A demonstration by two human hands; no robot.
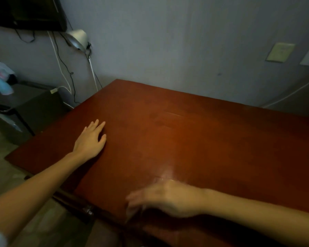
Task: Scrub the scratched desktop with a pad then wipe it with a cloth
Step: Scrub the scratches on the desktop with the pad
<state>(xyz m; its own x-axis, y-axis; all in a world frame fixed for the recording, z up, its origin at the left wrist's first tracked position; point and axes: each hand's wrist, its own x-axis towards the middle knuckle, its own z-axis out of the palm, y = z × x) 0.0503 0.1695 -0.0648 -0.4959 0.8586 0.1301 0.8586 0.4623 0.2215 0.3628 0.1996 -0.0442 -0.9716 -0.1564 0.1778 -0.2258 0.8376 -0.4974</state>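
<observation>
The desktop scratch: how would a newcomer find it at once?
The red-brown desktop fills the middle of the view. Toward its far edge, right of the flat left hand, lies a scratch; unlike the dull smudges around it, it is a thin, straight, pale line.

The red-brown wooden table [212, 139] shows a thin scratch [173, 114] near its far side. Your left hand [90, 140] lies flat on it; your right hand [168, 198], blurred, is over the near edge.

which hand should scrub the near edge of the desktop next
Right, probably: the right hand is over the near edge of the desktop, blurred; the left hand lies flat farther back, bracing.
</observation>
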